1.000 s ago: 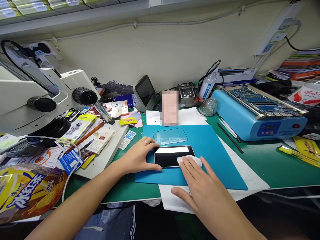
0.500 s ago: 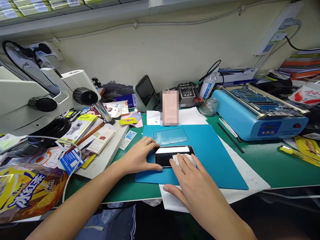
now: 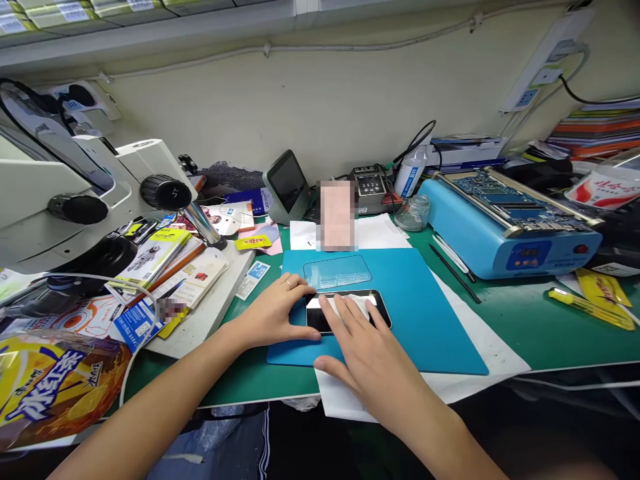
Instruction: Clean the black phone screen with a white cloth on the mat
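A phone [image 3: 315, 321] with a dark, shiny screen lies flat, long side across, on a blue mat [image 3: 430, 320]. My left hand [image 3: 273, 310] grips its left end, thumb on the near edge and fingers at the far edge. With fingers stretched out, my right hand [image 3: 367, 350] presses a folded white wipe [image 3: 364, 305] onto the screen; the fingers cover part of both. Just beyond the phone, a clear glass screen protector [image 3: 337, 272] with a dark outline rests on the mat.
A microscope [image 3: 150, 177] stands left, near booklets and a drink bottle [image 3: 55, 387]. Behind the mat are a small display [image 3: 289, 187], a pixelated pink block [image 3: 337, 217] and a glass jar [image 3: 414, 213]. A blue heating station [image 3: 500, 227] bearing circuit boards sits right, beside pens and a yellow cutter [image 3: 590, 308].
My right hand has slid the wipe leftward over the phone screen, baring its right end. My left hand keeps its grip on the phone. The whole view has shifted slightly.
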A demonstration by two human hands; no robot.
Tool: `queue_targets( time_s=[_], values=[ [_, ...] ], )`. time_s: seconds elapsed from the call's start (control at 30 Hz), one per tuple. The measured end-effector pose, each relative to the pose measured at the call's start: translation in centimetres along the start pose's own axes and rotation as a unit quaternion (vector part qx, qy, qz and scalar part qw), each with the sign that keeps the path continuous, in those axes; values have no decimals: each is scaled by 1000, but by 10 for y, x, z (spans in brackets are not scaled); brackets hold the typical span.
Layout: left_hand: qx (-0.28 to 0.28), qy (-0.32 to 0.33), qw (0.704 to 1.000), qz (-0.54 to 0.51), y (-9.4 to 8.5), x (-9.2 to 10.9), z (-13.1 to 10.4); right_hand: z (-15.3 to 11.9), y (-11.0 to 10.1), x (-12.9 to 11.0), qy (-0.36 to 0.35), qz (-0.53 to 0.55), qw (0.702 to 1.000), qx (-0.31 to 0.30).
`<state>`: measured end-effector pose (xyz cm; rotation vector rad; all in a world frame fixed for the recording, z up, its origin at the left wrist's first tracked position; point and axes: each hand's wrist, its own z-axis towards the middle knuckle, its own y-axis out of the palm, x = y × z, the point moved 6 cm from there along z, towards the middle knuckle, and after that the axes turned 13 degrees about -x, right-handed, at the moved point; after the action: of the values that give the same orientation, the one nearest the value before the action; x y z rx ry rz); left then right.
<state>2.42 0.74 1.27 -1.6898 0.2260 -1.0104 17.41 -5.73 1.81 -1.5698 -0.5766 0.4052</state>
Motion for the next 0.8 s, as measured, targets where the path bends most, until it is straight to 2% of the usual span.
queue_targets(
  time_s=[0.27, 0.43, 0.67, 0.8],
  values=[
    [-12, -13, 1000, 6, 1, -1, 0, -11, -3, 0, -8, 59, 998, -3],
    [-4, -9, 1000, 7, 1, 1, 0, -3, -6, 8, -21, 108, 994, -1],
    [-9, -5, 1000, 11, 1, -1, 0, -17, -9, 5, -34, 97, 995, 11],
    [-5, -2, 1000, 8, 0, -1, 0, -4, -1, 3, -28, 86, 996, 8]
  ],
)
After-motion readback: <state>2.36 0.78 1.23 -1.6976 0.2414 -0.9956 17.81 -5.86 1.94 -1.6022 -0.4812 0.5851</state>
